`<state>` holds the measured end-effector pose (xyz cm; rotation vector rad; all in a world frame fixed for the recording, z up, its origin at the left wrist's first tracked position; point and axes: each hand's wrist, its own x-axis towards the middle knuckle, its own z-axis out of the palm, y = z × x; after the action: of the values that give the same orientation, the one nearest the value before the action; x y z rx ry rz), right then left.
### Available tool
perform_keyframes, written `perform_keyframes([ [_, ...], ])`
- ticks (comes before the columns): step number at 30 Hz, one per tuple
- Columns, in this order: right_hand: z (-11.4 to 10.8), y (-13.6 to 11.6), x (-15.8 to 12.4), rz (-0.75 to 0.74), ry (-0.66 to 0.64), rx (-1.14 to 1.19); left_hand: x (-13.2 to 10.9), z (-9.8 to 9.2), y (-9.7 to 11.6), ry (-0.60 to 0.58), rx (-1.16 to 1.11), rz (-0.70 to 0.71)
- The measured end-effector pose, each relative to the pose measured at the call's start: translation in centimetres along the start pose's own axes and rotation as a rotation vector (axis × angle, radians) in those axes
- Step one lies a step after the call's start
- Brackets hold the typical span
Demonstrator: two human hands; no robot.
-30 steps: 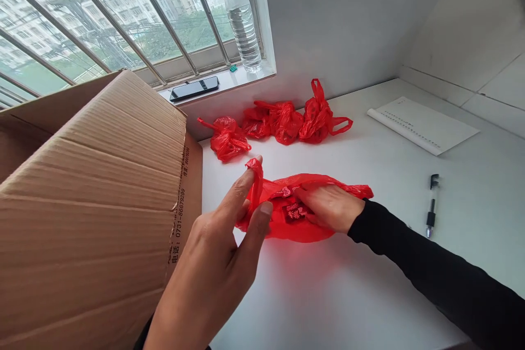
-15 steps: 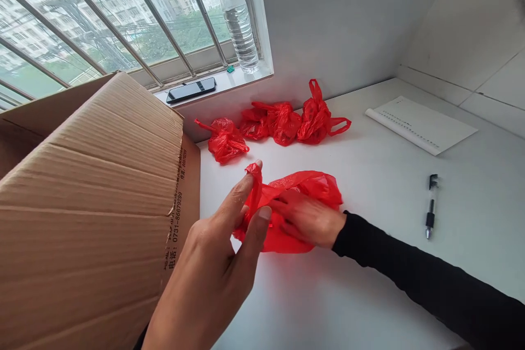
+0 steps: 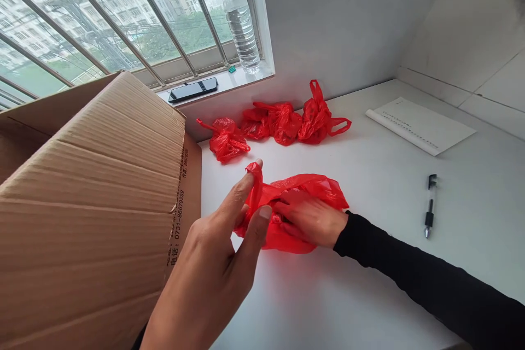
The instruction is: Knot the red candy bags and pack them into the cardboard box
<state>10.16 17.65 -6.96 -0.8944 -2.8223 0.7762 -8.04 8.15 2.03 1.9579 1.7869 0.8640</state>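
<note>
red bag (image 3: pixel 305 194) mid-frame: thin plastic film, glossy, translucent, heavily crinkled. knotted bags (image 3: pixel 283 120) above it: same film, same sheen. box (image 3: pixel 94 191) at left: corrugated cardboard, matt brown, ribbed face, black print. counter (image 3: pixel 369 295): smooth white, faint sheen, red glow under the film. bottle (image 3: pixel 241 27) top centre: clear ribbed plastic. phone (image 3: pixel 193 89): glossy black. window bars (image 3: pixel 155 11): dull metal. sheet (image 3: pixel 422 126) at right: matt paper. pen (image 3: pixel 430 205): clear and black plastic. sleeve (image 3: pixel 410 279): matt black cloth.

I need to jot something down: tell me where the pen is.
The pen lies on the white table at the right of the head view, right of the black sleeve and nearer the person than the sheet of paper by the wall.
</note>
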Motion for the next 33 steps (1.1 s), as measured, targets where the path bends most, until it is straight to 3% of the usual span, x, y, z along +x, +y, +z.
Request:
perform_keyframes([
  [12,-0.3,0.5,-0.2,0.058,0.026,0.052,0.1,0.1,0.0,-0.027,-0.042,-0.003],
  [20,-0.2,0.6,0.4,0.206,0.113,0.22,-0.2,-0.2,-0.1,-0.035,-0.042,-0.028],
  [33,-0.8,0.4,0.5,0.271,0.061,0.434,0.1,0.1,0.2,-0.03,-0.067,-0.025],
])
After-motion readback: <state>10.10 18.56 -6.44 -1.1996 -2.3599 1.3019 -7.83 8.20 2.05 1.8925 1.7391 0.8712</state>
